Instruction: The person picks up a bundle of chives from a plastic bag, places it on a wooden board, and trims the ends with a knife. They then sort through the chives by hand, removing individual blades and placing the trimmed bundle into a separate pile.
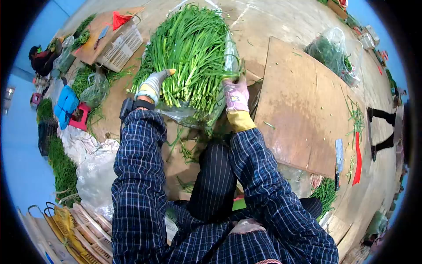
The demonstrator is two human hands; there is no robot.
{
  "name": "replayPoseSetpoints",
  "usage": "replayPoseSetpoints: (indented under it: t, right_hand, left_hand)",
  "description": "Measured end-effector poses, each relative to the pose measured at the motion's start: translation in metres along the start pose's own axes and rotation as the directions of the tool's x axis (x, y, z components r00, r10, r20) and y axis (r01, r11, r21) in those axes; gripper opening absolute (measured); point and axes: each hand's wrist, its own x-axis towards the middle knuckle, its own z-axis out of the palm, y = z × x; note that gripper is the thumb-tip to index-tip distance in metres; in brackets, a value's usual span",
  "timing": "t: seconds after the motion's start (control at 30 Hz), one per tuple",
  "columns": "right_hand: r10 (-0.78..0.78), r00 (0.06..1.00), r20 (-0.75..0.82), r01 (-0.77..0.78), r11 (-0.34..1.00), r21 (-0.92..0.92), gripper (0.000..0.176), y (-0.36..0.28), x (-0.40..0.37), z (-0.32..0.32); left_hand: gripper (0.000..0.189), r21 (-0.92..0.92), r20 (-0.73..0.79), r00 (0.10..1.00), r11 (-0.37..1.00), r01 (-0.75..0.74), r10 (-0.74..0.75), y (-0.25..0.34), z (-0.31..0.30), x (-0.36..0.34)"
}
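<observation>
A big bundle of green stalks point(193, 48) is lying in a clear plastic bag point(187, 115) on the floor point(272, 20), just ahead of the person's knees. The gloved left hand point(151, 86) is pushing its fingers in among the stalks, so I cannot tell whether that grip is closed, while the gloved right hand point(236, 94) is clamping its grip on the bag's edge. Just to the right a wooden board point(299, 110) is lying flat with a cleaver point(339, 156) at its near edge, and a white crate point(121, 48) is standing to the far left.
</observation>
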Motion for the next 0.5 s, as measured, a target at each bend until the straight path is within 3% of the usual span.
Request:
replayPoseSetpoints:
  t: [0.03, 0.1, 0.13, 0.17, 0.23, 0.27, 0.3, 0.37, 0.43, 0.5]
  right_hand:
    - [-0.098, 0.995, 0.012, 0.098, 0.995, -0.015, 0.044, -0.006, -0.004, -0.004]
    - [-0.173, 0.985, 0.014, 0.173, 0.984, 0.038, 0.042, -0.013, -0.001, 0.011]
    - [-0.224, 0.975, -0.009, 0.224, 0.972, 0.066, 0.041, -0.016, -0.003, 0.018]
    - [-0.229, 0.973, -0.011, 0.229, 0.971, 0.071, 0.041, -0.035, -0.012, 0.009]
    - [-0.104, 0.99, 0.097, 0.091, 0.987, 0.132, 0.041, -0.06, -0.023, -0.002]
    - [-0.05, 0.985, 0.165, 0.037, 0.996, 0.084, 0.045, -0.056, -0.017, 0.006]
    - [-0.053, 0.981, 0.186, 0.072, 0.993, -0.096, 0.05, -0.057, -0.013, 0.015]
    - [0.107, 0.945, 0.31, -0.032, 0.971, -0.238, 0.068, -0.064, -0.014, 0.027]
    - [0.201, 0.862, 0.466, -0.141, 0.977, -0.161, 0.095, -0.063, -0.007, 0.042]
    - [0.257, 0.833, 0.491, -0.28, 0.96, -0.028, 0.11, -0.069, -0.005, 0.076]
  left_hand:
    - [0.046, 0.117, -0.054, 0.996, 0.991, -0.06, 0.066, 0.01, 0.009, -0.015]
    - [0.046, 0.076, -0.059, 0.996, 0.994, 0.073, -0.068, 0.017, 0.012, -0.019]
    - [0.047, 0.134, -0.151, 0.988, 0.99, 0.044, -0.024, 0.018, 0.016, -0.023]
    - [0.045, 0.155, -0.08, 0.995, 0.987, -0.042, 0.055, 0.002, -0.001, 0.001]
    - [0.042, 0.048, -0.089, 0.996, 0.999, -0.014, 0.018, -0.006, -0.002, 0.005]
    - [0.041, 0.012, -0.067, 0.998, 1.0, -0.009, 0.01, -0.005, -0.003, 0.004]
    - [0.039, -0.025, -0.052, 0.999, 1.0, 0.006, -0.007, -0.006, -0.003, 0.002]
    - [0.038, -0.103, -0.029, 0.999, 0.994, 0.041, -0.044, 0.0, 0.003, -0.005]
    - [0.038, -0.116, -0.027, 0.998, 0.992, 0.052, -0.055, 0.01, 0.01, -0.021]
    - [0.031, 0.129, -0.064, 0.991, 0.986, -0.106, 0.115, 0.004, 0.004, -0.004]
